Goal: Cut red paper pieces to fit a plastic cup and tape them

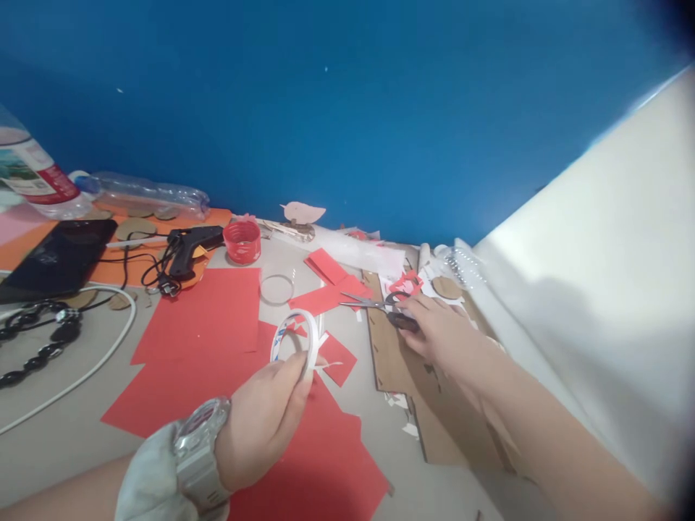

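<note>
My left hand (266, 420), with a watch (202, 441) on its wrist, pinches a narrow roll of white tape (313, 339) held upright above the red paper sheets (211, 315). A short loose tape end sticks out near the fingertips. On the right, my right hand (442, 333) has its fingers on the black handles of a pair of scissors (402, 320). The scissor blades point left, slightly apart, over small red paper pieces (326, 297). Part of the handles is hidden under the fingers. Brown cardboard (399, 362) lies beneath the right hand.
A glue gun (190, 250), a red ring-shaped piece (242, 242) and plastic bottles (146, 194) stand or lie at the back left. Nearer are a black phone-like slab (57, 257), black beads (40, 347) and a white cable (116, 344). A blue wall (347, 123) rises behind.
</note>
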`<state>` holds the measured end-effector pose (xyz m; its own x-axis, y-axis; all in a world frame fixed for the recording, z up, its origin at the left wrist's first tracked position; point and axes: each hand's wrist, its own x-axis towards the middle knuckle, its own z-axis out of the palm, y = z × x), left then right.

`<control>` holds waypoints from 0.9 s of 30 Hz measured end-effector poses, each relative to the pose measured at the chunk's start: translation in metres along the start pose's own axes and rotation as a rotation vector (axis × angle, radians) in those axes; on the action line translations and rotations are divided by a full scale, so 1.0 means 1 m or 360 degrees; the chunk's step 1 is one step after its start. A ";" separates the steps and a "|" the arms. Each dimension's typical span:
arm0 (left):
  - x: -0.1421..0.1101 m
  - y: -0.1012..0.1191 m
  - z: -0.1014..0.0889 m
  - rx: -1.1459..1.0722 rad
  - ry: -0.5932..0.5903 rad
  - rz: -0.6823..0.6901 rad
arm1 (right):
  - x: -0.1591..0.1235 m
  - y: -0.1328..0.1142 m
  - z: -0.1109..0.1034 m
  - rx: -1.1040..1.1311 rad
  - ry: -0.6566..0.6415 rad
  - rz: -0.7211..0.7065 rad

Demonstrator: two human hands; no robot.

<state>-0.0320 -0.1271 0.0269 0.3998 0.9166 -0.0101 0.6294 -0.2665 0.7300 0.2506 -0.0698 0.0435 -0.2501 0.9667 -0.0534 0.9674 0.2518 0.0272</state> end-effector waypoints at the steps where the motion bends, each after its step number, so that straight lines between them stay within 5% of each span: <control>1: 0.000 -0.001 -0.002 -0.0029 0.0013 0.0011 | 0.006 0.001 -0.005 0.0007 -0.0031 -0.0024; 9: 0.000 -0.004 -0.005 -0.0141 0.0141 0.0027 | 0.026 -0.001 -0.022 -0.0112 -0.0129 -0.0023; 20: 0.004 -0.003 -0.007 -0.0434 0.0301 0.0010 | 0.001 -0.007 -0.026 -0.0173 -0.0148 0.0263; 24: 0.003 -0.003 -0.005 -0.0470 0.0315 -0.0036 | -0.019 -0.030 -0.027 0.0460 0.0017 0.0394; 27: 0.003 -0.004 -0.003 -0.0456 0.0328 -0.0056 | -0.035 -0.054 -0.013 0.1017 0.0111 -0.0013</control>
<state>-0.0354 -0.1225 0.0261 0.2198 0.9724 0.0785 0.4162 -0.1662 0.8939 0.2065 -0.1169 0.0567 -0.2386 0.9710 0.0148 0.7931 0.2036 -0.5741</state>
